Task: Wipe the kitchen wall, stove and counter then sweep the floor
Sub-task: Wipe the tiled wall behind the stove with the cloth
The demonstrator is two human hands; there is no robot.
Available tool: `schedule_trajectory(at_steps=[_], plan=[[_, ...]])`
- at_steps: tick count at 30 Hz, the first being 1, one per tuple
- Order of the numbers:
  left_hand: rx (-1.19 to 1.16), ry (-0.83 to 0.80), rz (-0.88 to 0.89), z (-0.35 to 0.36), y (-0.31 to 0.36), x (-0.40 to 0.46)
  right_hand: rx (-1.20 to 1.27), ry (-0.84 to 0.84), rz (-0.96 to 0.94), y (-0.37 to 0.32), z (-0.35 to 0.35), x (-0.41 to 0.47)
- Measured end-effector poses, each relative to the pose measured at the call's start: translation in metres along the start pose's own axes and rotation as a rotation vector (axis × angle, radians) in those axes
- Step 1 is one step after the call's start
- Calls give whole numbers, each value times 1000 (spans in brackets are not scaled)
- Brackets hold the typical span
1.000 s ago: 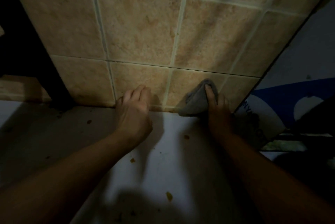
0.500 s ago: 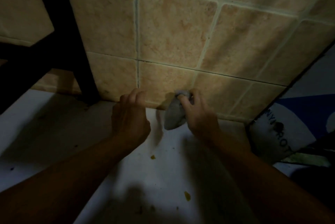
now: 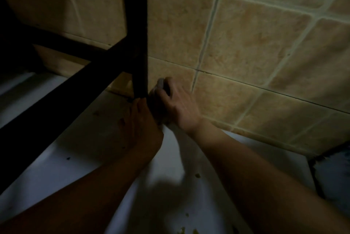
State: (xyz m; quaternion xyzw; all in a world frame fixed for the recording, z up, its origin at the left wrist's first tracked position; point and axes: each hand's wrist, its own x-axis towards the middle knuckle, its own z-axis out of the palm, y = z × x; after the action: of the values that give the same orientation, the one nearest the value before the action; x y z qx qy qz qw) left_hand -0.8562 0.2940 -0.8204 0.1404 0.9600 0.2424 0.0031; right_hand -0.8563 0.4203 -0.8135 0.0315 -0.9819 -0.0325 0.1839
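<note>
In the head view, a person works in dim light at the foot of a tiled wall (image 3: 246, 44), where it meets a pale counter (image 3: 47, 177). The right hand (image 3: 176, 105) grips a small grey cloth (image 3: 161, 83), its fingers curled over it and pressing it against the lowest row of tiles, just beside the upright post of a black metal rack (image 3: 138, 34) that stands on the counter. Only a sliver of the cloth shows above the knuckles; the rest is hidden under the hand. The left hand (image 3: 144, 120) lies low on the counter at the base of the post, touching the right hand. It sits in deep shadow, so whether its fingers grasp the post, brace against it or simply rest there cannot be told.

The risks come from the tight corner. The cloth is wedged between post and wall, so a hard stroke toward the post could knock the rack or scrape knuckles on its edge. If the left hand is steadying the rack, letting go too soon might allow it to shift. The narrow gap behind the post is likely to be missed, leaving grime along the joint. Yellowish crumbs (image 3: 198, 176) are scattered on the counter near the forearms; a sleeve or arm dragging through them could smear them or push them to the floor. Poor light makes missed spots probable.
</note>
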Motion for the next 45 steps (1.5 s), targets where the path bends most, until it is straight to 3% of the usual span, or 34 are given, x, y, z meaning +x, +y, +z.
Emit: schedule_trajectory(at_steps=[3, 6, 10, 16, 21, 24, 31, 37, 45], plan=[[18, 2, -23, -2, -4, 3, -42, -84, 23, -7, 15, 13], [43, -28, -74, -2, -8, 6, -87, -157, -103, -6, 25, 10], [60, -40, -102, 0, -13, 7, -128, 10, -68, -8, 26, 10], [74, -64, -75, -1, -11, 5, -14, -204, -5, -6, 31, 13], [62, -92, -55, 1, -4, 1, -350, -295, -252, 16, 19, -13], [61, -104, -26, 4, 1, -5, -412, -379, -227, 36, 12, -37], [26, -200, 40, 9, 23, -20, -519, -336, -149, 81, -5, -97], [14, -254, 176, 25, 56, -42, -468, -415, 70, 118, -33, -166], [-44, -282, 290, 40, 91, -60, -478, -452, 164, 152, -46, -216]])
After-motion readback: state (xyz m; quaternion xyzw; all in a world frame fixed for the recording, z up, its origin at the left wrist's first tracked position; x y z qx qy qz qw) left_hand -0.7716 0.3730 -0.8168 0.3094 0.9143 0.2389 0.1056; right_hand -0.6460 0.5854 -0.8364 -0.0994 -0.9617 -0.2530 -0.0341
